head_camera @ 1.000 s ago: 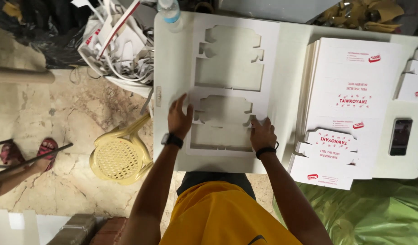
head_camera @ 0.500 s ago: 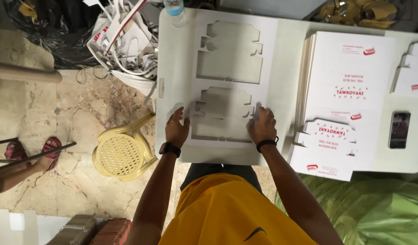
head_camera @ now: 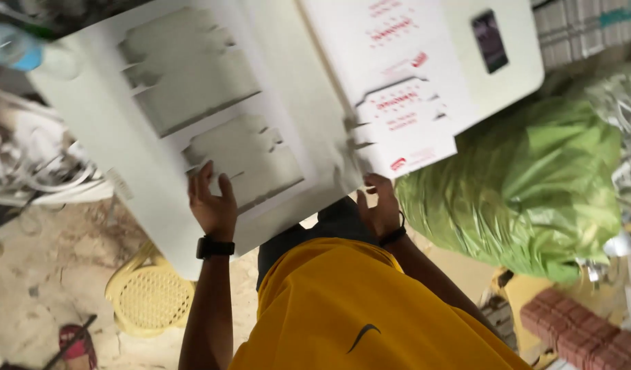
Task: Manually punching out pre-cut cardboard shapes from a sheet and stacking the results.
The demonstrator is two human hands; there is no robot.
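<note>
Left to right: the left hand (head_camera: 212, 205) lay flat — fingers released — on the white die-cut cardboard sheet (head_camera: 192, 130) on the table (head_camera: 514, 75); the right hand (head_camera: 380, 209) had shifted to its near edge, grip hidden — the sheet likely coming free.

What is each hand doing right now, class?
Left hand: open, fingers spread flat on the white die-cut cardboard sheet.
Right hand: at the sheet's near edge; whether it grips cannot be told.
</note>
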